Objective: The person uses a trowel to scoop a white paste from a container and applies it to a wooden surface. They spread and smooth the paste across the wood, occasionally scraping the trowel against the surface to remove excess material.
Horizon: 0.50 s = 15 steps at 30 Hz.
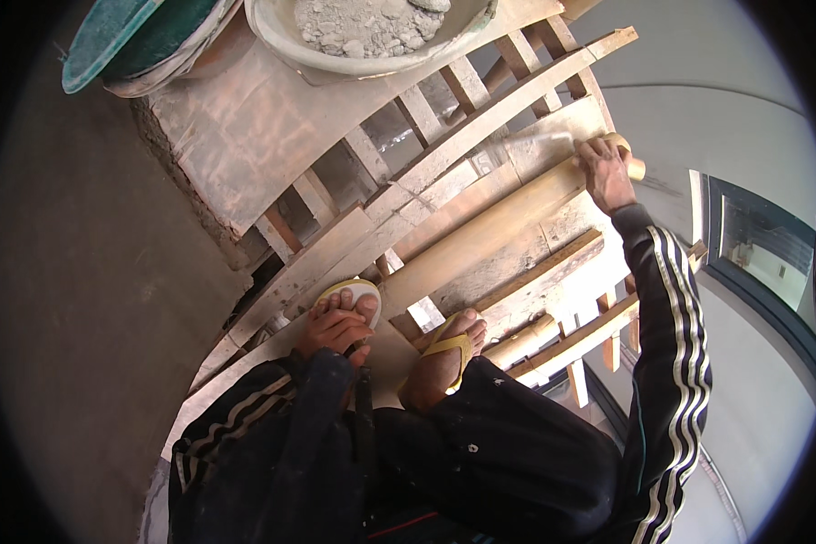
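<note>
Resting R hand [607, 172] at end of pole [490, 228] (L hand [335, 330] nr L ft [367, 306]).

Glare's fierce on the right, bleaching the pale wooden planks [571, 227] almost white, a soft sheen running along the long, round tan pole [490, 225], while the broad grey-brown surface [72, 272] at left sits in dull shade! Black trousers [517, 444] swallow detail below, and the fisheye bends the dark window frame [760, 295] before a black rim.

Left head-worn fisheye camera, wide view, facing steeply down, near above the wearer's legs [517, 444]
</note>
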### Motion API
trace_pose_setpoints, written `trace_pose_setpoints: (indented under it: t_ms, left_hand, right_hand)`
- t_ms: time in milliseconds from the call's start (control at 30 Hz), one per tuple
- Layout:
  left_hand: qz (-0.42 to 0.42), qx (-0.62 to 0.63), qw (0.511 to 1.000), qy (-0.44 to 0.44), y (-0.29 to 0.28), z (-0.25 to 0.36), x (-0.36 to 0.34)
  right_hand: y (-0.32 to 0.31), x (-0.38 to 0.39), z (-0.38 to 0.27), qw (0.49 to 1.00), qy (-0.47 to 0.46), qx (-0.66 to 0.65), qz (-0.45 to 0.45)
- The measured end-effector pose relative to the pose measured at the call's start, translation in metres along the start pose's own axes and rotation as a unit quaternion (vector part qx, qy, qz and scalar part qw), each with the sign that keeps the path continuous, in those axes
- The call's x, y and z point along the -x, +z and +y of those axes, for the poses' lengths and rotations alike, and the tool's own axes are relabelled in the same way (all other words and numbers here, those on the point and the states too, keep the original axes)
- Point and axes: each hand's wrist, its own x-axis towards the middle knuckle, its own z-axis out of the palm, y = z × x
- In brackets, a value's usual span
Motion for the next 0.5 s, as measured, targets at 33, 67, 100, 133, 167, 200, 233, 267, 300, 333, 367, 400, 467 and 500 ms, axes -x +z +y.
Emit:
trace_pose_setpoints:
  t_ms: [33,67,100,133,167,200,233,267,300,333,367,400,467,500]
  left_hand:
    - [-0.007,0.012,1.0,-0.014,0.0,0.002,0.001]
    - [-0.011,0.016,1.0,-0.016,0.0,0.002,0.0]
    - [-0.015,0.019,1.0,-0.018,0.0,0.002,0.0]
    - [-0.021,0.021,0.999,-0.02,0.0,0.002,0.0]
    - [-0.022,0.013,1.0,-0.013,-0.001,0.001,-0.001]
    - [-0.022,0.005,1.0,-0.007,-0.001,0.001,-0.001]
    - [-0.022,-0.003,1.0,-0.002,-0.002,0.003,-0.004]
    - [-0.028,0.002,1.0,-0.01,-0.003,0.005,-0.005]
    - [-0.034,0.008,0.999,-0.018,-0.004,0.007,-0.006]
    - [-0.043,0.024,0.999,-0.02,0.0,0.005,-0.011]
    - [-0.033,0.017,0.999,-0.015,-0.002,0.007,-0.01]
    - [-0.023,0.01,1.0,-0.011,-0.003,0.008,-0.01]
    - [-0.013,0.005,1.0,-0.004,-0.002,0.007,-0.009]
    - [-0.014,0.007,1.0,-0.001,0.0,0.004,-0.007]
  right_hand:
    - [0.005,0.003,-0.006,0.998,0.047,-0.008,0.032]
    - [0.005,0.006,-0.004,1.0,0.0,-0.008,0.016]
    - [0.004,0.006,-0.001,0.999,-0.046,-0.01,0.0]
    - [0.003,0.007,0.001,0.996,-0.092,-0.012,-0.015]
    - [0.0,0.007,-0.001,0.996,-0.086,-0.009,-0.034]
    - [-0.002,0.006,-0.005,0.995,-0.081,-0.007,-0.052]
    - [-0.003,0.004,-0.008,0.994,-0.078,-0.005,-0.071]
    - [-0.004,0.004,-0.01,0.995,-0.063,-0.016,-0.075]
    - [0.0,0.005,-0.011,0.998,-0.034,-0.016,-0.045]
    - [0.006,0.015,-0.007,1.0,0.005,-0.011,-0.022]
    - [0.009,0.013,-0.012,0.999,0.029,-0.013,0.009]
    - [0.004,0.012,-0.014,0.997,0.071,-0.039,-0.021]
    - [0.005,0.018,-0.004,0.998,-0.007,-0.014,-0.055]
    - [0.005,0.022,0.002,0.996,-0.043,0.002,-0.072]
